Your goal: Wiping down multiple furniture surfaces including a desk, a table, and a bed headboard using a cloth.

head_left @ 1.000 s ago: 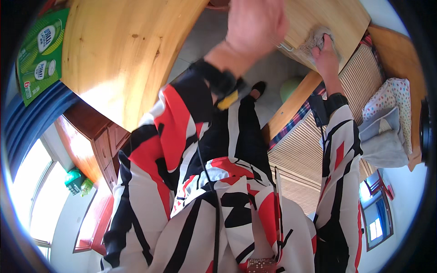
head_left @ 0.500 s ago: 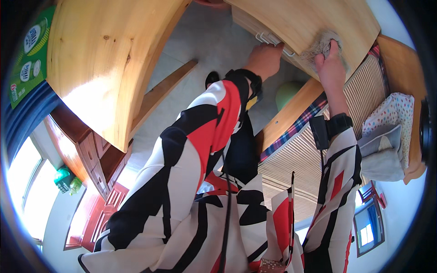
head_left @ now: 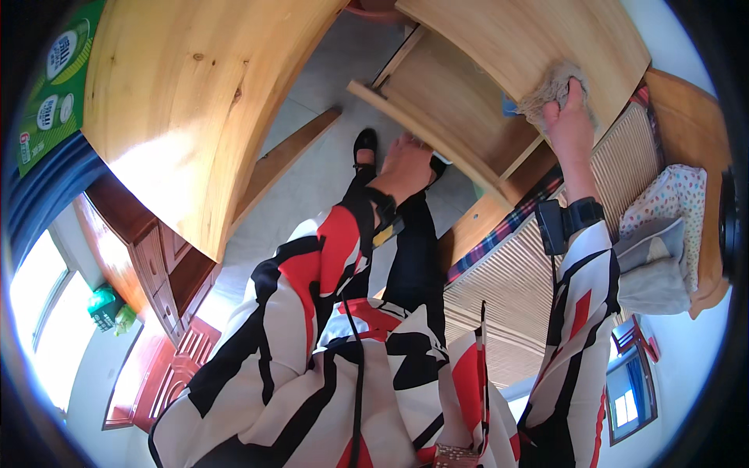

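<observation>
My left hand (head_left: pixel 404 168) is closed at the front of a light wooden drawer (head_left: pixel 437 134), where a handle sits; my fingers partly hide it. The drawer stands pulled out toward me from a small wooden cabinet (head_left: pixel 538 35). Its visible floor is bare wood, apart from a bit of something blue (head_left: pixel 509 106) near the cabinet's edge. On the cabinet top, my right hand (head_left: pixel 571 129) grips a crumpled grey-brown cloth (head_left: pixel 549 93), thumb on top. The fingers under the cloth are hidden.
A bed with a striped mat (head_left: pixel 507 304) and wooden frame (head_left: pixel 476 226) lies to the right, bearing folded cloths (head_left: pixel 663 249). At the left stands a pale wooden table (head_left: pixel 179 93) with a green package (head_left: pixel 51 93) at its edge. Grey floor (head_left: pixel 312 70) runs between.
The drawer, shut before, has come out toward me. My left hand has moved down and left with its handle. My right hand stays on the cloth almost in place.
</observation>
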Demonstrator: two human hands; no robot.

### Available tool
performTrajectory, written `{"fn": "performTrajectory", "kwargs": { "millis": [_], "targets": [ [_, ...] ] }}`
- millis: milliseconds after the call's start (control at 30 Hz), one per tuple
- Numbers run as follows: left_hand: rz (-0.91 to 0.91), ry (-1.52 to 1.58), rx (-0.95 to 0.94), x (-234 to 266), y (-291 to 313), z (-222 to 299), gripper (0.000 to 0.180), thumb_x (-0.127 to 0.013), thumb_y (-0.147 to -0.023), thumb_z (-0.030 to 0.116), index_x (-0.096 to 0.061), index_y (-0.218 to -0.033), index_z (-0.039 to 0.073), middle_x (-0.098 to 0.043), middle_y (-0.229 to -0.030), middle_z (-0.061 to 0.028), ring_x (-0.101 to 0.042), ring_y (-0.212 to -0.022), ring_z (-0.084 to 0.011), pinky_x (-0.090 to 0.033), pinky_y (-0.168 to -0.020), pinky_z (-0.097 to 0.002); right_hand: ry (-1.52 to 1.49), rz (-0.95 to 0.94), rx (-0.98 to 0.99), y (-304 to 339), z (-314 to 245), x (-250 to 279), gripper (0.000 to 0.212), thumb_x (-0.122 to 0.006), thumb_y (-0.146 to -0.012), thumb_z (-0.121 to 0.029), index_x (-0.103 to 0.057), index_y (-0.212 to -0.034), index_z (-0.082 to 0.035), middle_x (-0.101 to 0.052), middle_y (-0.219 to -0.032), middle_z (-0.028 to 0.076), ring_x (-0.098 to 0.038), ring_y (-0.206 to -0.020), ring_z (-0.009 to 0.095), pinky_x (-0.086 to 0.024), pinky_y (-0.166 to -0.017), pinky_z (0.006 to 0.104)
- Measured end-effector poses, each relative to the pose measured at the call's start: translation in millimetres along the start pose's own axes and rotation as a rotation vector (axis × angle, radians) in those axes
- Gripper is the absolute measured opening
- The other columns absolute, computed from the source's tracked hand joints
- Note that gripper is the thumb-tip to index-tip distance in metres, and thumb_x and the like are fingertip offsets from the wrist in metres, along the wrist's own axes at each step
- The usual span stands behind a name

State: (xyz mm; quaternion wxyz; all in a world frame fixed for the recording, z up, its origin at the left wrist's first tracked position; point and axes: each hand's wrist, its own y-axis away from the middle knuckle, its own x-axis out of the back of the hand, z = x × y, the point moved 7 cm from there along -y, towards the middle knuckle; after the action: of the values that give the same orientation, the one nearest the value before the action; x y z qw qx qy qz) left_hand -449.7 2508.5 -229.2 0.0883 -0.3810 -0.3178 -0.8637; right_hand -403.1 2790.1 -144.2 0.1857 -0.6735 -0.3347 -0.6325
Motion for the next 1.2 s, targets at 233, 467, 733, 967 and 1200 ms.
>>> {"fn": "performTrajectory", "kwargs": {
  "millis": [233, 467, 733, 967, 1200],
  "targets": [
    [-0.029, -0.022, 0.08, -23, 49, -23, 0.043, -0.058, -0.076, 0.019, -0.058, -0.116, 0.003, -0.054, -0.123, -0.0165, -0.042, -0.121, -0.0351, -0.036, -0.098, -0.0452, -0.014, 0.021, 0.031, -1, -4, 5, 0.059, -0.053, -0.084, -0.031, -0.036, -0.136, -0.009, -0.064, -0.089, 0.026, -0.062, -0.079, 0.044, -0.049, -0.073, 0.0506],
    [-0.11, 0.067, 0.155, -27, 57, -31, 0.043, -0.058, -0.076, 0.017, -0.057, -0.116, 0.002, -0.055, -0.121, -0.0174, -0.048, -0.116, -0.0353, -0.042, -0.093, -0.0452, -0.215, 0.299, 0.31, 34, -22, 10, 0.052, -0.058, -0.082, -0.028, -0.048, -0.129, -0.01, -0.063, -0.1, 0.022, -0.061, -0.089, 0.04, -0.05, -0.077, 0.0481],
    [-0.145, 0.052, 0.11, -39, 66, -33, 0.04, -0.058, -0.078, 0.022, -0.059, -0.116, 0.007, -0.056, -0.119, -0.0157, -0.049, -0.114, -0.0346, -0.042, -0.093, -0.0441, -0.265, -0.466, 0.452, 148, -102, -122, 0.044, -0.056, -0.081, -0.015, -0.053, -0.124, -0.015, -0.06, -0.099, 0.022, -0.062, -0.085, 0.037, -0.052, -0.07, 0.0457],
    [0.032, 0.12, 0.01, -40, 64, -21, 0.036, -0.059, -0.076, 0.02, -0.061, -0.106, 0.0, -0.059, -0.109, -0.0169, -0.055, -0.104, -0.0345, -0.047, -0.085, -0.0457, -0.241, 0.017, 0.31, 10, -148, -146, 0.034, -0.053, -0.084, -0.016, -0.051, -0.117, -0.014, -0.056, -0.097, 0.024, -0.06, -0.081, 0.043, -0.05, -0.066, 0.05],
    [-0.035, 0.233, 0.25, -45, 81, -63, 0.036, -0.06, -0.079, 0.023, -0.061, -0.111, 0.006, -0.061, -0.107, -0.019, -0.056, -0.102, -0.0366, -0.046, -0.088, -0.0443, -0.222, -0.335, 0.732, 134, -191, -173, 0.038, -0.055, -0.077, -0.009, -0.06, -0.114, -0.016, -0.057, -0.099, 0.017, -0.059, -0.09, 0.038, -0.05, -0.075, 0.0436]
  ]
}}
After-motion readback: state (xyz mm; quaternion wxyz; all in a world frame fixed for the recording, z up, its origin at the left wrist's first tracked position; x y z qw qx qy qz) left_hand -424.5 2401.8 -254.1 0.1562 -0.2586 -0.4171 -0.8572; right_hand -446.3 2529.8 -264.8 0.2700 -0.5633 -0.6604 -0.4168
